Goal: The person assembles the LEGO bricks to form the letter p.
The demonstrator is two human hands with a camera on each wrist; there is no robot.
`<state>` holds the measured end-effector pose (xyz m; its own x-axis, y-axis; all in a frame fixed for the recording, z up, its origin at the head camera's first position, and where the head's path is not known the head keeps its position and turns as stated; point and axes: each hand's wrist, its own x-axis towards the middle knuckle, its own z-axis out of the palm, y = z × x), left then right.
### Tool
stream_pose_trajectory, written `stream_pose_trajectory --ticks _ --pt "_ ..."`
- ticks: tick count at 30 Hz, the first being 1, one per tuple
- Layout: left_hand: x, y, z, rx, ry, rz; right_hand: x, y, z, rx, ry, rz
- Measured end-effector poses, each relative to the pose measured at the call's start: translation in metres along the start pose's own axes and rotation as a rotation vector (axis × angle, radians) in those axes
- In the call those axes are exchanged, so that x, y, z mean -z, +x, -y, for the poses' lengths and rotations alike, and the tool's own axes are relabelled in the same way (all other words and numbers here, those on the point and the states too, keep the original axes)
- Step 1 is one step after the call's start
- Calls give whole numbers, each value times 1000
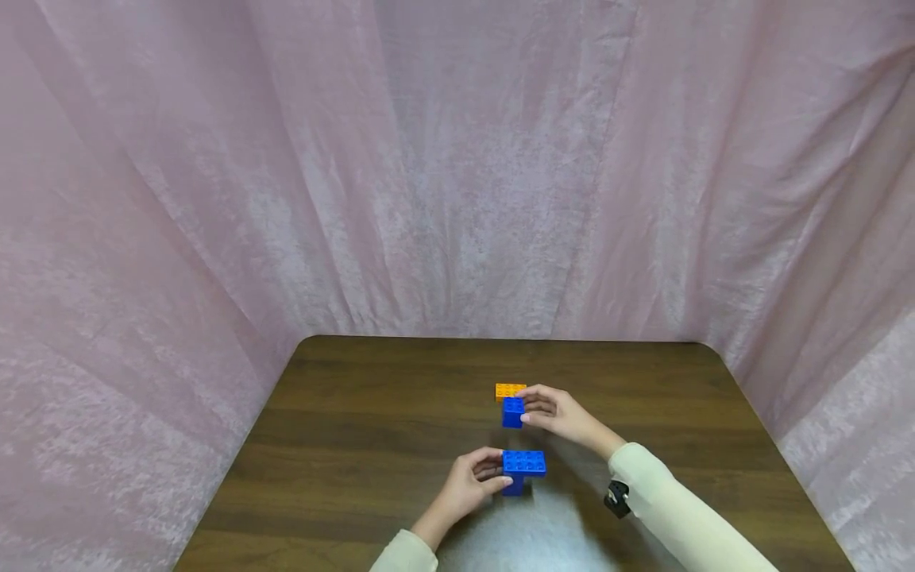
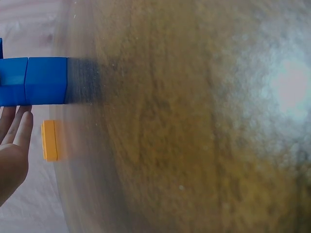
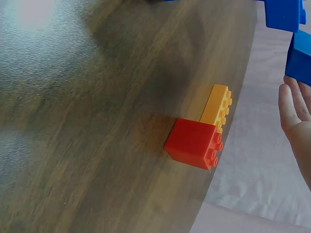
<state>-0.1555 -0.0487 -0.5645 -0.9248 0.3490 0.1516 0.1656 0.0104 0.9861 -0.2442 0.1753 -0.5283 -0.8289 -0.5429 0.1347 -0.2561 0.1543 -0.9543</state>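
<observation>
Left hand (image 1: 466, 486) pinching a blue stack (image 1: 524, 462), right hand (image 1: 561, 415) gripping a blue block (image 1: 512, 413) between thumb and fingers, orange brick (image 1: 509, 390) near red block (image 3: 190, 141) on table (image 1: 343, 461).

Blue blocks at the left edge, with the left grip (image 2: 13, 160) just below.
The view lies sideways, tabletop (image 2: 155, 145) filling most of it and pale pink fabric (image 2: 24, 208) running down the left side. A blue stack (image 2: 46, 81) enters from the left, a seam dividing its two visible blocks; a sliver of blue juts up at the very edge, the rest cut off. The fingertips meet the stack's lower side. An orange brick (image 2: 50, 141) stands near the fingers, apart from them, by the tabletop's border. A dark bluish reflection (image 2: 83, 80) adjoins the stack's right end; white glare (image 2: 291, 90) blooms at far right.
</observation>
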Motion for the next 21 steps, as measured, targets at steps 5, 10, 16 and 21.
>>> stream_pose_trajectory --ticks 5,10,16,21 --pt "1 4 20 18 39 -10 0 -8 2 32 -20 0" --pt "2 7 31 45 39 -16 -3 -18 9 47 -22 16" --pt "3 6 30 54 43 -12 -8 -28 11 52 -20 37" --pt "3 4 24 37 30 2 -11 -37 12 96 -11 52"
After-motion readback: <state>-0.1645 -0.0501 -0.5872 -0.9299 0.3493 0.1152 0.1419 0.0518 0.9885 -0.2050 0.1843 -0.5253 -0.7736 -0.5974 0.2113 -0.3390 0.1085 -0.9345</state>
